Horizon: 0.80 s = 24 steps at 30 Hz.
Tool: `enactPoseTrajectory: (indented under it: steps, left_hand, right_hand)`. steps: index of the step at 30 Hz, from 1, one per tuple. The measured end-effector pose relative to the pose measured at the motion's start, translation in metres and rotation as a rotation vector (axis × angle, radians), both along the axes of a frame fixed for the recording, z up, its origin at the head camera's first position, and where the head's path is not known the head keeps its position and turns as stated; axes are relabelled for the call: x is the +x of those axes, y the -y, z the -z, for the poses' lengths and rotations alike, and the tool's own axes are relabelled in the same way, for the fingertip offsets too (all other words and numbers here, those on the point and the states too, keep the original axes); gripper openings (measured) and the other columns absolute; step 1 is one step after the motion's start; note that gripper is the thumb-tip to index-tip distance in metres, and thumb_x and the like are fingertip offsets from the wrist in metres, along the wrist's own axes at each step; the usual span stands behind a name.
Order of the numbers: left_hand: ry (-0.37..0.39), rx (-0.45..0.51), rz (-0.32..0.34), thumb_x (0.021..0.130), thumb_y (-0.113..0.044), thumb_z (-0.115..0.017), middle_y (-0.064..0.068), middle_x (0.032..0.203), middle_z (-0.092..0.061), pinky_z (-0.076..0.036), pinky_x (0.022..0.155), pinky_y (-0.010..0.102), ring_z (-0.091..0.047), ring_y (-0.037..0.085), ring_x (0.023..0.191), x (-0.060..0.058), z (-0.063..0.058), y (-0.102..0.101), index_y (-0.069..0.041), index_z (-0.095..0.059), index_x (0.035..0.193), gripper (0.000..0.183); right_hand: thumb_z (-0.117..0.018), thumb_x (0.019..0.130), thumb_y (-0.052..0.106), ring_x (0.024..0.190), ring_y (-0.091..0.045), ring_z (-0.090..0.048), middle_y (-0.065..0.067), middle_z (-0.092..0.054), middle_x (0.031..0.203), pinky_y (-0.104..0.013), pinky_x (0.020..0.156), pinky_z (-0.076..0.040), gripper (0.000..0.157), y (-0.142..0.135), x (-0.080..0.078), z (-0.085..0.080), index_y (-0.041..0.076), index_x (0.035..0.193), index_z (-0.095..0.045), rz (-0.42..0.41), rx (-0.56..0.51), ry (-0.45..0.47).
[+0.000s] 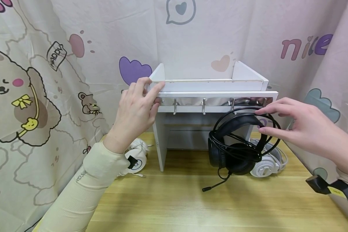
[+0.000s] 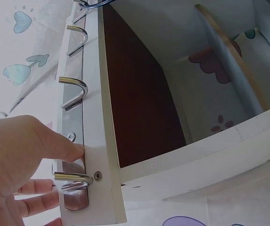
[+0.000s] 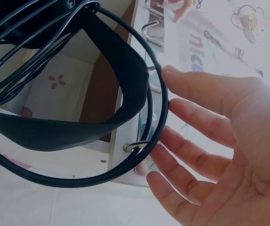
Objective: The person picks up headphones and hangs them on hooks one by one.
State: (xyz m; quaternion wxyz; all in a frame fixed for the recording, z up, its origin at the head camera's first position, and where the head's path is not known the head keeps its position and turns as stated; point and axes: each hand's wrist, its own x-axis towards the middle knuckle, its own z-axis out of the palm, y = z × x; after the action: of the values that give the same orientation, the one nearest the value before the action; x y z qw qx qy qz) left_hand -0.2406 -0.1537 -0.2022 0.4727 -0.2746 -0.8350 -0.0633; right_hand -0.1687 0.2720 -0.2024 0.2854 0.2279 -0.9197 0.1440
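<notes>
I'd check the black padded headset [image 1: 240, 162] hangs securely; right grip [image 1: 310, 124] loose around its two o'clock, left grip [image 1: 135, 109] unclenched at ten on the white wooden shelf [image 1: 214, 86].

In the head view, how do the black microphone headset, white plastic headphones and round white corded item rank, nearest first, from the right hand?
1. Black microphone headset: at the right hand.
2. White plastic headphones: on the wooden table, right side.
3. Round white corded item: on the table's left side.
</notes>
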Motion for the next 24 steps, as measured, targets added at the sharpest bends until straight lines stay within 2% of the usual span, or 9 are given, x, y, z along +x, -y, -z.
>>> enactPoseTrajectory:
  steps: [3, 7, 10, 16, 21, 24]
  left_hand:
    - [0.001, 0.001, 0.001, 0.095, -0.009, -0.075, 0.021, 0.140, -0.059, -0.049, 0.075, 0.053, -0.057, 0.041, 0.101, 0.000, 0.000, 0.000, -0.020, -0.062, 0.148, 0.055]
    - [0.002, 0.003, 0.004, 0.096, -0.009, -0.075, 0.021, 0.140, -0.059, -0.049, 0.076, 0.053, -0.057, 0.041, 0.101, 0.000, 0.000, 0.000, -0.020, -0.062, 0.148, 0.055]
    - [0.002, 0.002, 0.004, 0.096, -0.009, -0.075, 0.021, 0.140, -0.059, -0.049, 0.076, 0.053, -0.057, 0.042, 0.101, 0.000, 0.000, 0.000, -0.020, -0.062, 0.148, 0.054]
    - [0.005, 0.001, 0.001, 0.096, -0.010, -0.075, 0.021, 0.140, -0.058, -0.049, 0.076, 0.053, -0.057, 0.042, 0.101, 0.000, -0.001, 0.000, -0.020, -0.062, 0.148, 0.055]
    - [0.010, 0.002, 0.000, 0.096, -0.009, -0.075, 0.021, 0.141, -0.058, -0.049, 0.076, 0.053, -0.057, 0.041, 0.102, -0.001, 0.000, 0.000, -0.020, -0.062, 0.148, 0.055]
    - [0.011, 0.002, 0.001, 0.096, -0.009, -0.075, 0.021, 0.141, -0.058, -0.049, 0.076, 0.053, -0.058, 0.042, 0.102, -0.001, 0.000, 0.000, -0.020, -0.062, 0.148, 0.055]
  right_hand:
    - [-0.097, 0.076, 0.016, 0.075, 0.004, -0.051, 0.004, -0.072, 0.120, -0.014, 0.062, -0.037, 0.053, -0.003, 0.002, 0.003, 0.031, 0.123, -0.079, 0.006, -0.027, 0.002]
    - [-0.096, 0.077, 0.015, 0.092, 0.016, -0.047, 0.002, -0.070, 0.121, -0.012, 0.062, -0.037, 0.053, -0.008, 0.005, 0.007, 0.030, 0.126, -0.078, 0.033, -0.056, 0.019]
    - [-0.096, 0.078, 0.015, 0.104, 0.023, -0.042, 0.011, -0.068, 0.120, -0.012, 0.064, -0.036, 0.053, -0.013, 0.005, 0.010, 0.028, 0.126, -0.079, 0.050, -0.083, 0.017]
    - [-0.096, 0.077, 0.014, 0.103, 0.028, -0.044, 0.042, -0.055, 0.110, -0.006, 0.072, -0.037, 0.049, -0.022, 0.006, 0.017, 0.025, 0.122, -0.080, 0.068, -0.134, 0.017]
    - [-0.095, 0.078, 0.013, 0.099, 0.028, -0.044, 0.044, -0.055, 0.108, 0.002, 0.083, -0.034, 0.047, -0.029, 0.005, 0.022, 0.021, 0.121, -0.079, 0.083, -0.156, 0.031]
    - [-0.094, 0.081, 0.016, 0.099, 0.031, -0.043, 0.046, -0.053, 0.107, 0.004, 0.083, -0.032, 0.045, -0.034, 0.003, 0.025, 0.019, 0.123, -0.078, 0.102, -0.169, 0.070]
